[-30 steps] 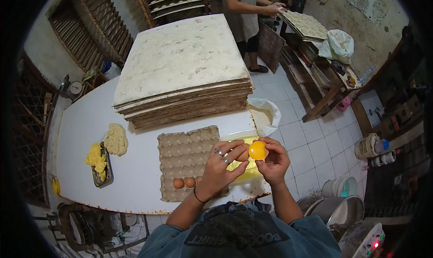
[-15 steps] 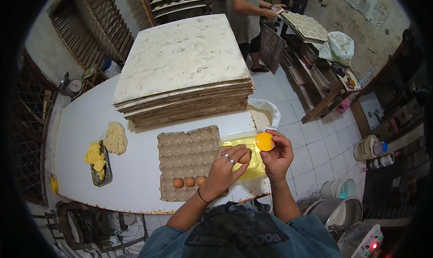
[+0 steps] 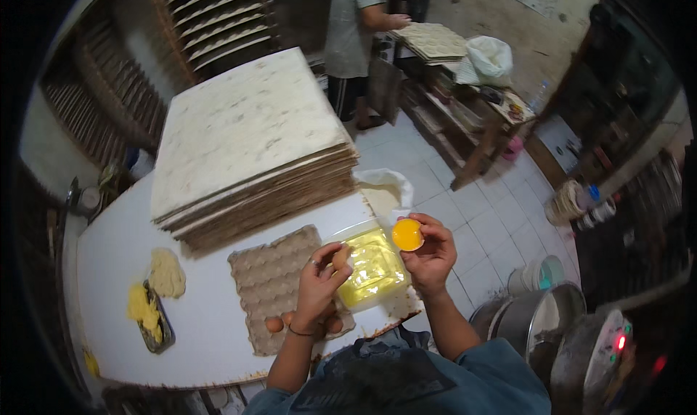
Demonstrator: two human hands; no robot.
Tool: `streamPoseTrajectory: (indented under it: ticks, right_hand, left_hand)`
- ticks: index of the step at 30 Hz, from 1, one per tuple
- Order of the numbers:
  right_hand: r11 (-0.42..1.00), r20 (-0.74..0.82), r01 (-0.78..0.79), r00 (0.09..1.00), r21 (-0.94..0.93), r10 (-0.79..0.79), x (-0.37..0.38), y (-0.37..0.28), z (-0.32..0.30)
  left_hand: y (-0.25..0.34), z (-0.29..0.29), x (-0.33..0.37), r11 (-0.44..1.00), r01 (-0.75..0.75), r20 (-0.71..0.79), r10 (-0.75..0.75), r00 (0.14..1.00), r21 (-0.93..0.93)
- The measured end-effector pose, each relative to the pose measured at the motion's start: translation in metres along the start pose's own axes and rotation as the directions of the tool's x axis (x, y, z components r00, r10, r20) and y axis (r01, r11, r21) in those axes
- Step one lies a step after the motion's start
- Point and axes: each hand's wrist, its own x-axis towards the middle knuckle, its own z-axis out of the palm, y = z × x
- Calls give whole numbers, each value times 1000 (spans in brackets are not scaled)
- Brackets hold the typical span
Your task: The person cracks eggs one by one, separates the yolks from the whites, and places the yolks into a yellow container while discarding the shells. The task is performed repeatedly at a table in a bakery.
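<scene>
My left hand (image 3: 319, 288) is closed on a brown eggshell (image 3: 342, 257), held over the left rim of a clear plastic tub (image 3: 398, 283) of yellowish egg white. Beyond the tub's right side, my right hand (image 3: 433, 259) grips a half shell with a bright orange yolk (image 3: 408, 235) in it. Left of the tub lies a grey cardboard egg tray (image 3: 272, 281). Several brown eggs (image 3: 274, 324) sit in its near row, partly covered by my left hand and wrist.
A tall stack of floured boards (image 3: 247, 132) stands behind the tray. Dough (image 3: 168, 273) and a dark tray of yellow fat (image 3: 156, 328) are at left. An open white sack (image 3: 396, 186) stands beyond the tub. A person (image 3: 353, 37) works at a far bench. Metal bowl (image 3: 555, 313) at right.
My left hand has drawn left, away from the yolk, with its eggshell. My right hand still holds the yolk in its shell. The whole view has turned and shifted.
</scene>
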Motion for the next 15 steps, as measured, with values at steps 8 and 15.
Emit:
streamPoseTrajectory:
  ticks: [8, 15]
  right_hand:
    - [957, -349, 131, 911, -257, -219, -31, -77, -89]
    - [644, -479, -80, 740, -761, -473, -130, -198, -260]
  left_hand:
    - [-50, 32, 6, 994, 96, 177, -104, 979, 52]
    - [-106, 119, 9, 967, 212, 349, -248, 904, 139]
